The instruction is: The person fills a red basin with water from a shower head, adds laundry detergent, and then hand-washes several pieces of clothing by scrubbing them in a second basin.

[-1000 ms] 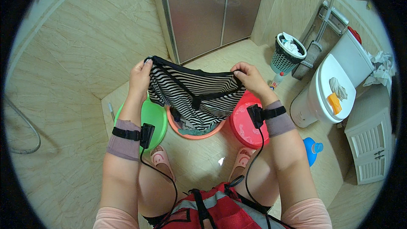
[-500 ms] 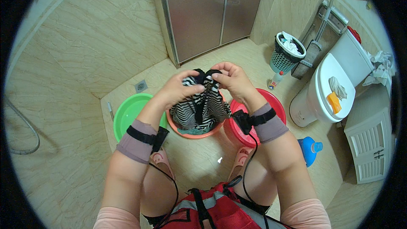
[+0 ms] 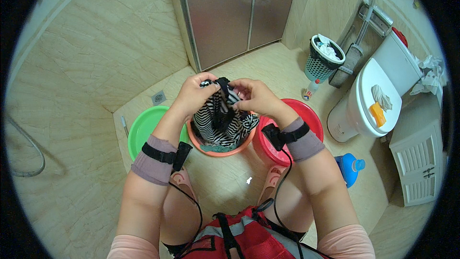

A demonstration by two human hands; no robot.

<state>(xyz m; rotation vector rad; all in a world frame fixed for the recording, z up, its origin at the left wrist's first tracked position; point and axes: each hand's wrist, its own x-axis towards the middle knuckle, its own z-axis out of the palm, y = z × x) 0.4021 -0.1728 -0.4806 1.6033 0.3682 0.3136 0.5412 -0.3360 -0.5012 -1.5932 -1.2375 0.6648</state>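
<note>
A black-and-white striped garment [image 3: 216, 125] hangs bunched from both hands over an orange basin [image 3: 225, 152]. My left hand [image 3: 195, 91] pinches its black upper edge on the left side. On the right side, my right hand [image 3: 254, 97] has its fingers closed on the bunched cloth. The garment's lower part rests in the basin, where a green cloth [image 3: 218, 148] shows under it near the front rim. What kind of garment it is, the folds hide. Close by stand a green basin [image 3: 139, 132] on the left and a red basin [image 3: 306, 115] on the right.
To the right are a toilet [image 3: 369, 96] with a grey cloth [image 3: 381, 97] and an orange item [image 3: 377, 115] on its lid, a waste basket [image 3: 320, 62], a small clear bottle [image 3: 311, 89] and a blue bottle [image 3: 349, 169]. A floor drain [image 3: 158, 98] lies behind the green basin.
My hands have shifted slightly left and closer to the cloth's middle. The right fingers have moved down along the black edge, and the upper part of the garment is more bunched.
</note>
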